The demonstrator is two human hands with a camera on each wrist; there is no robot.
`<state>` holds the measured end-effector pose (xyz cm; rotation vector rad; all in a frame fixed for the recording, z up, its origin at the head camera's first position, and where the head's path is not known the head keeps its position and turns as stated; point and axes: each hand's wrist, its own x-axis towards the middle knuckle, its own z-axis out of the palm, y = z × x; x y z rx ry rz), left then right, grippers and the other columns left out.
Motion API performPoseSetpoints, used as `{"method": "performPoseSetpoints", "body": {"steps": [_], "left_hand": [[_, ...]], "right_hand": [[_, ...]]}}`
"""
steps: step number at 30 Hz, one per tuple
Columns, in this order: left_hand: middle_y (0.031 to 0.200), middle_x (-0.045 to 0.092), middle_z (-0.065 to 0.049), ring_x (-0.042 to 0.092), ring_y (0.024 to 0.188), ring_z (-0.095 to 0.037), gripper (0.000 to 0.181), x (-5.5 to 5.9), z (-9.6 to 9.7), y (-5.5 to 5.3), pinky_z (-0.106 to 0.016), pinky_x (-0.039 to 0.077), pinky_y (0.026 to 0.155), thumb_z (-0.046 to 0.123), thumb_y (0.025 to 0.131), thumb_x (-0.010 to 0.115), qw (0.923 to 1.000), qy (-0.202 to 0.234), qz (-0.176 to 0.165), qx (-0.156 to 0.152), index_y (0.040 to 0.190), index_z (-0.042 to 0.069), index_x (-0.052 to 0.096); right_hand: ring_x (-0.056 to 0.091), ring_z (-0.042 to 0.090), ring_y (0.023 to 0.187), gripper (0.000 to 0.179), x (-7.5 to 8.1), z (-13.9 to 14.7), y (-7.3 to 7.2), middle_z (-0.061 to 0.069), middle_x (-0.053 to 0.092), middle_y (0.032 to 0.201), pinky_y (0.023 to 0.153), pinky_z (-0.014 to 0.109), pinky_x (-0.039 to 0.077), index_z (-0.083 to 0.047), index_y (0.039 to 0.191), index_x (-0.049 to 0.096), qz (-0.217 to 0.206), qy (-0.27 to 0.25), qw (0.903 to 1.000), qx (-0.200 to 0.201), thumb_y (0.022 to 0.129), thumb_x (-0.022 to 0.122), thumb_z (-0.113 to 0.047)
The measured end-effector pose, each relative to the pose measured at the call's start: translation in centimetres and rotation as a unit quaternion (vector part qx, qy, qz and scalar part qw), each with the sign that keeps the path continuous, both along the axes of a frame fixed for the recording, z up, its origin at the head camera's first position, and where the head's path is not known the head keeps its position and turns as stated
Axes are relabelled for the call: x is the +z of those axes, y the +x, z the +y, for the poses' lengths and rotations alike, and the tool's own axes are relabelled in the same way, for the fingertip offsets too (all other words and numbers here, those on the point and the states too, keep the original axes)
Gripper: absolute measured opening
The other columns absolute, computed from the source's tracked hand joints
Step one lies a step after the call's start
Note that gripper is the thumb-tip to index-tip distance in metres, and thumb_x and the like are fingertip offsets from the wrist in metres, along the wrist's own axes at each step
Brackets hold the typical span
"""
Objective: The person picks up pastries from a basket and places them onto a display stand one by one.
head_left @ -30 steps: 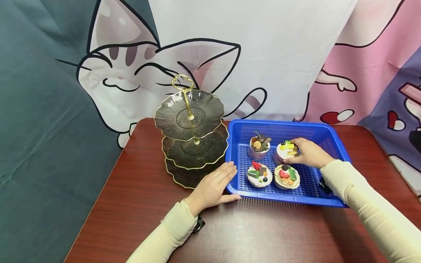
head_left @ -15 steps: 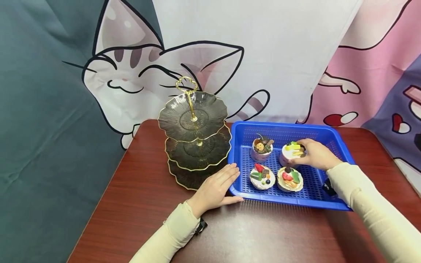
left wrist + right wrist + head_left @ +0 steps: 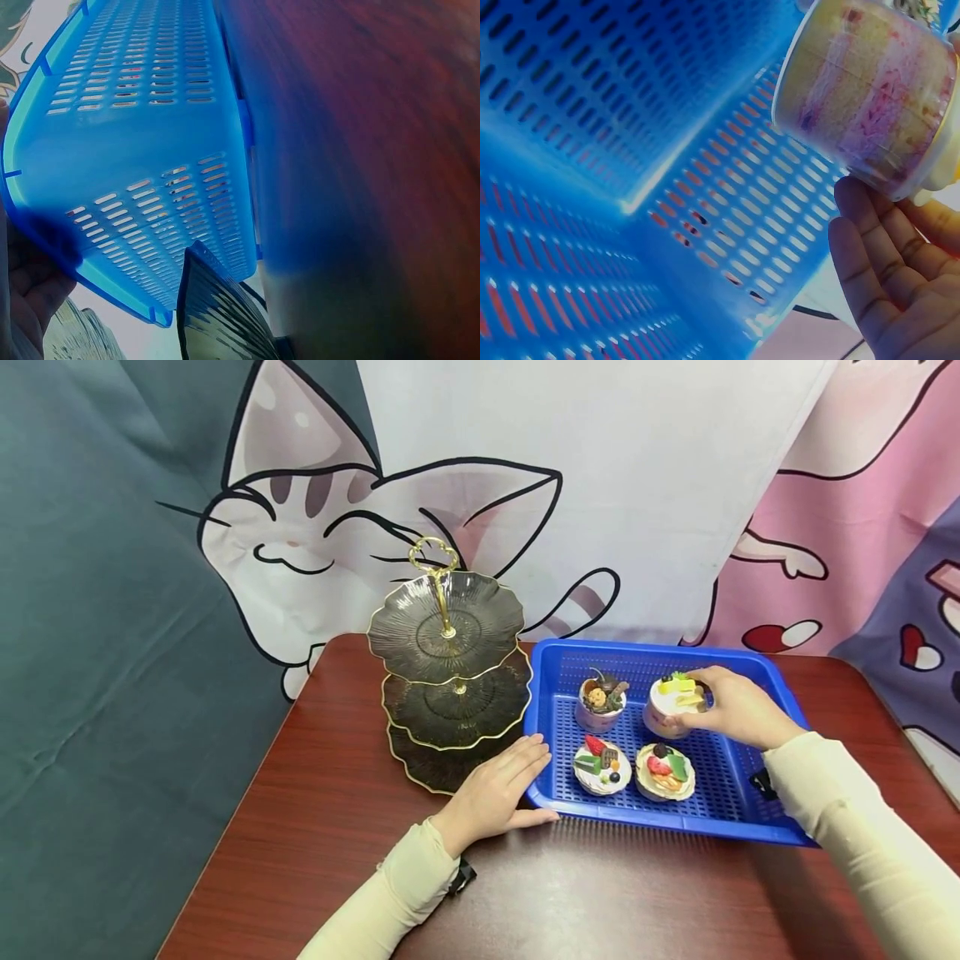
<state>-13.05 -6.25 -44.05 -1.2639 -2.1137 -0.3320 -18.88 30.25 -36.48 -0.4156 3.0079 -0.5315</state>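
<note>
In the head view my right hand (image 3: 738, 703) pinches a dessert cup (image 3: 660, 720) between thumb and fingers, at the back right of the blue basket (image 3: 667, 823). The cup has a white top with yellow pieces; the right wrist view shows layered sponge and pink cream through its clear wall (image 3: 870, 90). Beside it stands a chocolate-topped cup (image 3: 598, 718). In front lie a cupcake with a strawberry (image 3: 603, 781) and another with berries and a green slice (image 3: 665, 789). My left hand (image 3: 487, 795) rests with straight fingers on the basket's left front corner.
A three-tier dark glass stand (image 3: 450, 635) with gold wavy rims and a gold handle is just left of the basket. Both are on a reddish-brown wooden table (image 3: 315, 827). A cat-print cloth (image 3: 645, 485) hangs behind the table.
My right hand has raised the dessert cup a little and shifted it slightly right. My left hand stays at the basket corner. The head view has drifted, so everything appears further right.
</note>
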Motion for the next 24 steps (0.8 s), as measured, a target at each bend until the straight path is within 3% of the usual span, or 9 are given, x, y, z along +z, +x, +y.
{"method": "performPoseSetpoints", "body": {"steps": [13,24], "left_hand": [[0.125,0.065,-0.013,0.055,0.128,-0.024,0.077,0.1,0.0,0.1,-0.033,0.042,0.111,0.057,0.073,0.075,0.9998,-0.009,-0.015,0.007,0.121,-0.002,0.063],[0.124,0.065,-0.013,0.055,0.127,-0.024,0.077,0.2,0.0,0.0,-0.032,0.043,0.111,0.058,0.073,0.075,0.9999,-0.009,-0.01,0.008,0.122,-0.001,0.063]], "right_hand": [[0.059,0.035,0.091,0.068,2.3,-0.8,0.5,0.028,0.062,0.108,0.079,0.051,0.052,0.011,0.123,0.054,0.059,-0.01,0.9981,0.015,0.077,0.079,-0.033],[0.059,0.032,0.089,0.064,4.5,-1.6,0.3,0.024,0.063,0.107,0.074,0.042,0.051,0.006,0.122,0.058,0.103,-0.036,0.9938,0.021,0.074,0.083,-0.028]]}}
